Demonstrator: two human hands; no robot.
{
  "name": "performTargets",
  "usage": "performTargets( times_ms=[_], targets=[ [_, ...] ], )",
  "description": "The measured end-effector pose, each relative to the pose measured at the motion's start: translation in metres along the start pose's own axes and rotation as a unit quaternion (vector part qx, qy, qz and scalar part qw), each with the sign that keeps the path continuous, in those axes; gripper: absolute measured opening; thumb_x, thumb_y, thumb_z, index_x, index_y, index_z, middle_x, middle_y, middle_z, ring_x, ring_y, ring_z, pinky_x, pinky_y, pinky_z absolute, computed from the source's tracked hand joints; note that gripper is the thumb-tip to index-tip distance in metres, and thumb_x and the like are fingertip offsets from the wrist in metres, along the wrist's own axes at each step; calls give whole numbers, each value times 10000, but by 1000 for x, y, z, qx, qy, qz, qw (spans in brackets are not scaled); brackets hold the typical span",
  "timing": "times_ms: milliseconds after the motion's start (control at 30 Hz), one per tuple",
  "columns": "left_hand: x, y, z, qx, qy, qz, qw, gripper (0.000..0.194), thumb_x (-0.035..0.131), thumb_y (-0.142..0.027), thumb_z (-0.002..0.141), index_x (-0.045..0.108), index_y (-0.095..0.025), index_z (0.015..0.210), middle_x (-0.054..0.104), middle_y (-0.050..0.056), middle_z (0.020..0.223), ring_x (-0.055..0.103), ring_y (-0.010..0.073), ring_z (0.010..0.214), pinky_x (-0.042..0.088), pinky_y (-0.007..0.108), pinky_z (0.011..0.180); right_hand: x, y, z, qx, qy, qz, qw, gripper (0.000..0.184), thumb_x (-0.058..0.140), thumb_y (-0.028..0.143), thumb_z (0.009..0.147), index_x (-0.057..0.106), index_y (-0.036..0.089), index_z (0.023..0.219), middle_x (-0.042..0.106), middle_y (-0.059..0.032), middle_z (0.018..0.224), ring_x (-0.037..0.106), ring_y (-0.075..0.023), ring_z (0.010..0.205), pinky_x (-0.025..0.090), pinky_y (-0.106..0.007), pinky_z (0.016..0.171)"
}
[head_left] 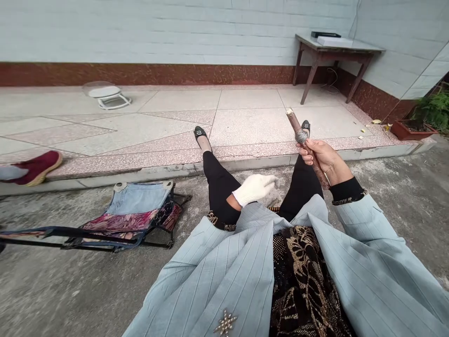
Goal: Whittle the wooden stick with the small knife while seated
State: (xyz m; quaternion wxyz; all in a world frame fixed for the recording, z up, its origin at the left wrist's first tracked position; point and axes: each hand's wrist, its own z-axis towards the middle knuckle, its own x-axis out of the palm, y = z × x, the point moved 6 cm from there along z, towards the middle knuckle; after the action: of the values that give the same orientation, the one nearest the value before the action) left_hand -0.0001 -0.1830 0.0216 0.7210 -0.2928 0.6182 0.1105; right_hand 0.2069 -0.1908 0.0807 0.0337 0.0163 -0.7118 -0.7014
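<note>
My right hand is bare and closed around a brown stick-like stalk that points up and away, along with a ball of steel wool pressed against it at my fingertips. My left hand wears a white knit glove and hovers over my lap between my legs, fingers loosely curled toward the right; nothing shows in it. I sit on the ground in black trousers with black flat shoes, legs stretched out to the tiled step.
A low folding fabric stool lies at my left on the concrete. A red shoe of another person rests on the step edge. A wooden table stands by the wall; a planter at right; a white scale far left.
</note>
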Motion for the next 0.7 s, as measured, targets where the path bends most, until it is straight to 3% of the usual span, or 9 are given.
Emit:
performTargets(
  times_ms=[67,167,233,267,333,433,500,600,700],
  targets=[
    [-12,-13,-5,45,-7,-17,999,313,384,-298,973,647,-223,1125,735,6,901,682,156,794,449,240,700,-13,3,9,5,-91,-226,970,373,499,500,922,604,142,898,518,-32,693,415,-114,534,349,-248,508],
    [-40,-22,-9,69,-41,22,997,319,392,-323,971,657,-207,1104,732,21,914,676,168,806,438,247,680,-11,12,18,35,-126,-579,804,355,450,396,961,654,108,999,648,-153,875,595,-224,766,416,-312,672],
    [-59,-19,-6,75,-55,46,995,323,396,-326,966,662,-210,1109,732,27,925,671,168,803,434,249,679,5,9,18,79,-29,-702,707,369,440,340,966,648,64,1095,654,-230,1023,622,-283,911,417,-346,749],
    [-69,-15,-3,76,-67,55,993,329,393,-322,966,665,-207,1110,729,34,936,667,167,812,434,250,690,14,5,15,104,42,-724,681,342,475,305,950,655,46,1082,654,-242,1031,626,-284,919,416,-345,758],
    [-87,0,7,43,-92,73,992,328,411,-336,950,679,-188,1067,715,44,856,645,164,741,420,252,659,30,-1,3,141,191,-709,664,257,568,280,903,689,63,968,680,-182,918,630,-227,818,420,-308,725],
    [-99,20,24,34,-91,-10,995,279,434,-248,898,693,-178,974,693,15,815,604,135,696,406,240,652,47,2,-23,149,382,-587,698,261,589,375,895,692,137,871,635,-27,719,553,-114,621,411,-233,615],
    [-97,29,32,19,-92,-96,991,287,422,-245,890,691,-166,948,669,2,790,566,113,652,405,233,642,56,19,-35,90,436,-428,787,317,585,439,890,676,136,908,581,5,695,486,-86,574,379,-215,556],
    [-81,23,38,8,-69,-197,978,307,422,-297,902,679,-147,976,635,-2,737,512,100,584,406,233,607,42,57,-28,-32,277,-256,926,344,578,479,893,640,141,892,529,16,674,408,-71,532,315,-214,497],
    [-64,-4,38,71,-12,-250,966,310,404,-312,924,670,-157,953,665,11,854,545,103,661,424,231,648,9,81,-13,-88,69,-229,967,338,550,458,913,581,157,761,485,12,603,378,-79,499,279,-232,474]
  ],
)
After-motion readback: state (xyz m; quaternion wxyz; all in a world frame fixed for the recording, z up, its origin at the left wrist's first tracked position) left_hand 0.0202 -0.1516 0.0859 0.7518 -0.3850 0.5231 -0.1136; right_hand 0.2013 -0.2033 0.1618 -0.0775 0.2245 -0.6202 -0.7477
